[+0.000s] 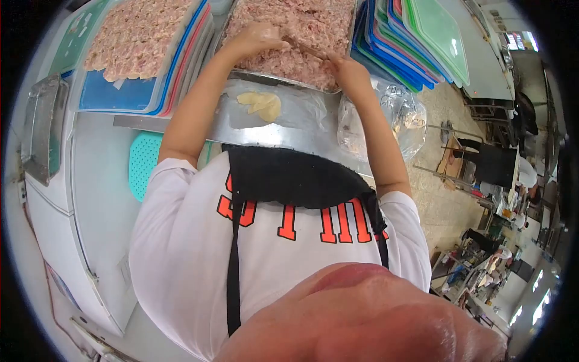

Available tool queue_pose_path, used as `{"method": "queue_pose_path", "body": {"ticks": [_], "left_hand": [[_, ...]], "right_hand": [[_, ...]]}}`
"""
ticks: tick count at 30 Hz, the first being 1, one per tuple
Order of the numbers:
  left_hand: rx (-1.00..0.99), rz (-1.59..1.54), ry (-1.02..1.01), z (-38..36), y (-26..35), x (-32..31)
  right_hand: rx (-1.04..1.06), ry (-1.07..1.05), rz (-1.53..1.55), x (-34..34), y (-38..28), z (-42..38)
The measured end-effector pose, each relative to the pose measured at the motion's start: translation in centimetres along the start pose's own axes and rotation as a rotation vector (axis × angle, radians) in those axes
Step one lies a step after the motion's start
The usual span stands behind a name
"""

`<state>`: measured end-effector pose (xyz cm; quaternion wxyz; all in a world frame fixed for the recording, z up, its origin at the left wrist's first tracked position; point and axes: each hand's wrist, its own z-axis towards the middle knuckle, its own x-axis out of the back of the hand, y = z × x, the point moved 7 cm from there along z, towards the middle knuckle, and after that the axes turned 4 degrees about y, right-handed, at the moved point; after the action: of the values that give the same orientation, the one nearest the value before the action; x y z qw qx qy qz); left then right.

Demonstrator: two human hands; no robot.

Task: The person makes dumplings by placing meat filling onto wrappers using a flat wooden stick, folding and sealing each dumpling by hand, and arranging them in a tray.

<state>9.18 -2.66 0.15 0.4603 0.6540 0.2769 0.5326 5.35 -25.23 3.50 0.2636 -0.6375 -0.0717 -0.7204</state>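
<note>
A large metal tray (265,77) full of pale pink ground meat (301,21) lies ahead of me. Over the meat, my left hand (260,39) has its fingers curled together; whatever is in them is hidden. My right hand (351,77) grips one end of a thin, brownish flat stick (310,49), which slants across the meat toward my left fingers. Nearer to me, a few pale yellow dough wrappers (262,104) rest on the metal table (295,136). Rows of meat-filled dumplings (136,36) cover most of a blue tray (114,92) at the left.
Stacked colored plastic trays (410,42) stand at the right. Beside my right forearm lies a clear plastic bag (401,117) with writing on it. A turquoise perforated basket (143,166) sits low at the left, near a clear container (45,130). Another person (491,166) is farther off right.
</note>
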Motion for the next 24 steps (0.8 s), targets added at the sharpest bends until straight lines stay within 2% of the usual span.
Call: {"method": "queue_pose_path", "body": {"ticks": [1, 2, 3, 5, 6, 7, 8, 9, 11, 13, 14, 15, 16, 17, 20, 21, 23, 24], "left_hand": [[-0.097, 0.034, 0.147, -0.2, -0.3, 0.9], [-0.191, 0.065, 0.283, -0.5, -0.6, 1.6], [-0.186, 0.066, 0.281, -1.1, 0.6, 1.8], [-0.252, 0.032, 0.159, -2.5, 5.5, 2.0], [-0.252, 0.034, 0.161, -2.4, 6.1, 1.8], [-0.423, 0.112, 0.250, -2.7, 7.8, 2.0], [-0.592, 0.193, 0.337, -3.4, 9.1, 2.1], [-0.587, 0.196, 0.339, -3.1, 9.0, 2.1], [-0.388, 0.142, 0.047, -1.4, 7.1, 0.3], [-0.346, 0.250, 0.012, -0.7, 6.7, 0.1], [-0.307, 0.358, -0.024, -0.5, 6.3, 0.0], [-0.303, 0.363, -0.020, -0.9, 6.1, -0.4], [-0.297, 0.311, 0.112, -1.5, 5.9, 0.0], [-0.294, 0.257, 0.246, -1.9, 5.8, 0.7], [-0.342, 0.296, 0.281, -1.9, 6.2, 0.8], [-0.342, 0.297, 0.279, -2.3, 7.0, 0.8], [-0.155, 0.126, 0.216, -3.1, 8.4, 0.8], [-0.159, 0.133, 0.222, -3.8, 9.3, 1.0]], "right_hand": [[-0.081, -0.163, -0.036, -0.5, 1.8, 0.3], [-0.108, -0.136, -0.068, 0.0, 2.8, -0.2], [-0.109, -0.140, -0.064, 0.6, 3.4, -0.7], [-0.088, -0.015, 0.182, 3.9, 3.8, -1.2], [-0.123, 0.004, 0.327, 6.2, 2.5, -1.4], [-0.117, 0.003, 0.329, 6.7, 2.1, -1.5], [-0.110, -0.047, 0.493, 6.5, 1.7, -1.6], [-0.105, -0.098, 0.658, 6.3, 1.1, -1.8], [-0.081, -0.152, 0.561, 5.1, -0.1, -1.7], [0.093, -0.101, 0.602, 4.1, -0.6, -1.6], [0.101, -0.103, 0.605, 4.4, 0.2, -1.5], [0.158, -0.025, 0.430, 6.2, 0.7, -1.1], [0.212, 0.056, 0.253, 7.7, 0.7, -0.8], [0.220, 0.059, 0.256, 8.2, 0.1, -0.9], [0.305, 0.266, 0.166, 8.8, -2.4, -2.4], [0.303, 0.267, 0.167, 9.1, -2.3, -2.4], [0.219, 0.195, 0.063, 10.4, -1.4, -1.5], [0.120, 0.098, 0.077, 11.2, -0.8, -1.4]]}}
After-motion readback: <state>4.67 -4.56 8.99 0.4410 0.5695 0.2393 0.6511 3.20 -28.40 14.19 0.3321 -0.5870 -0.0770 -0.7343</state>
